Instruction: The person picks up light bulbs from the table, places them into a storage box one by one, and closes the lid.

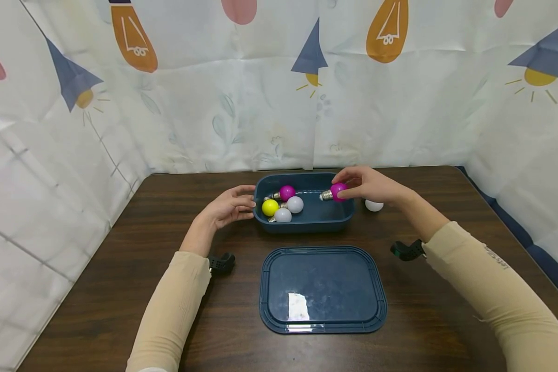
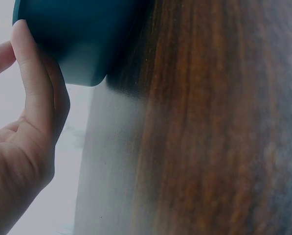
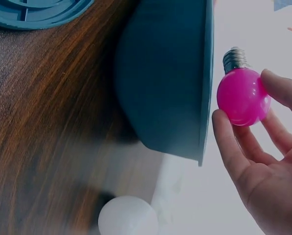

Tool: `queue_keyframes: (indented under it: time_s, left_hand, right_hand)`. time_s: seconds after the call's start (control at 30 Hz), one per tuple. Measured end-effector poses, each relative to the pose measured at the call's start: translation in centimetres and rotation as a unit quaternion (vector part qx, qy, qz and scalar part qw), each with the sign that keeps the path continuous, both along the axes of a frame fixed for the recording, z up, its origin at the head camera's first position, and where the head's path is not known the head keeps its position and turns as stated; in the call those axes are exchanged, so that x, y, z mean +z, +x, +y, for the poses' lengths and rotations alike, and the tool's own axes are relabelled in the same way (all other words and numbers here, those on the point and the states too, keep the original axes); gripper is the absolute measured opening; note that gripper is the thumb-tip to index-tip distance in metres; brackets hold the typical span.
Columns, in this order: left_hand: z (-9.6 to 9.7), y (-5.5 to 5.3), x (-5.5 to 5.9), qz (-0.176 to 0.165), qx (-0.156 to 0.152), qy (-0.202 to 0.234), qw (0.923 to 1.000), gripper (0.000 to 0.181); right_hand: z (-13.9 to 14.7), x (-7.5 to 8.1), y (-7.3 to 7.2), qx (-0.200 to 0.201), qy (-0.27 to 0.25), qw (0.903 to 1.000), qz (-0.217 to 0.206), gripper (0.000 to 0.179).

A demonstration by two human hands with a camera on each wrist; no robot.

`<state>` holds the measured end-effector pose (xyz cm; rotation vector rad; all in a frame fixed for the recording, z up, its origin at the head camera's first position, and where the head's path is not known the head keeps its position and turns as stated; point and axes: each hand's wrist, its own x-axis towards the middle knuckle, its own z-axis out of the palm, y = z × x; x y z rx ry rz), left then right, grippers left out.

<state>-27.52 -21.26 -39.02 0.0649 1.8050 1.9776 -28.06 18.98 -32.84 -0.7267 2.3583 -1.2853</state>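
Observation:
My right hand (image 1: 371, 184) holds a magenta light bulb (image 1: 339, 191) by its globe between fingertips and thumb. The bulb is above the right end of a dark blue bin (image 1: 307, 226), its screw base pointing left in the head view. In the right wrist view the same bulb (image 3: 243, 97) is level with the bin's rim. At the bin's left end, the fingers of my left hand (image 1: 232, 206) touch the outer wall, loosely bent. Inside, on the left, lie another magenta bulb (image 1: 287, 192), a yellow bulb (image 1: 270, 207) and two white bulbs (image 1: 295, 204).
A white bulb (image 1: 374, 205) lies on the brown table right of the bin, partly under my right hand. In front of the bin rests a flat dark blue lid (image 1: 323, 289). A patterned cloth (image 1: 260, 103) hangs behind the table's far edge.

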Motion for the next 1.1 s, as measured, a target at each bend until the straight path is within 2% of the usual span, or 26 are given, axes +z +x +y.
queue_keyframes:
  time_s: [0.77,1.1]
  left_hand:
    - [0.0,-0.1,-0.1,0.0,0.005,0.006,1.0,0.066]
    - [-0.1,-0.1,-0.2,0.002,-0.002,0.004,1.0,0.068]
  right_hand:
    - [-2.7,-1.4,-0.5,-0.005,-0.004,1.0,0.001,0.038]
    - [-3.4,-2.1,-0.8,-0.006,-0.006,0.9999,0.006,0.04]
